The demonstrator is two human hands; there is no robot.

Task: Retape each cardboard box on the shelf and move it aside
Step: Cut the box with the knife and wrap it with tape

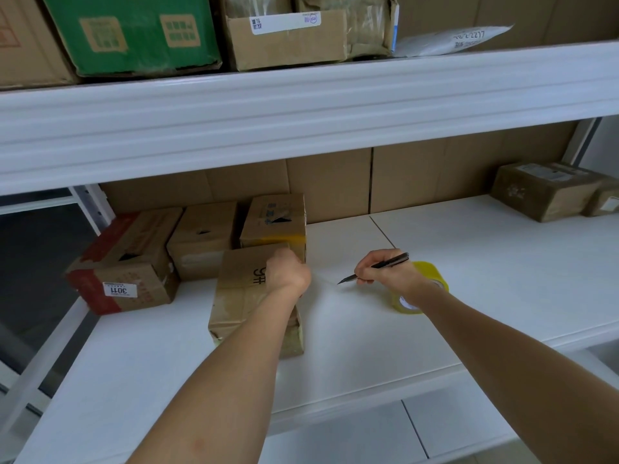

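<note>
Frame centre: left hand [287, 273] curled, resting on the box marked 9# [248, 296]. Right hand [385, 271] gripped a knife [375, 267], tape roll [422, 289] just behind its wrist.

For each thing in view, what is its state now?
Left hand: fingers curled, gripping the box edge.
Right hand: holding the knife.
Knife: blade pointing at the box.
Box marked 9#: flaps closed, on the shelf.
Tape roll: lying behind the right wrist.
</note>
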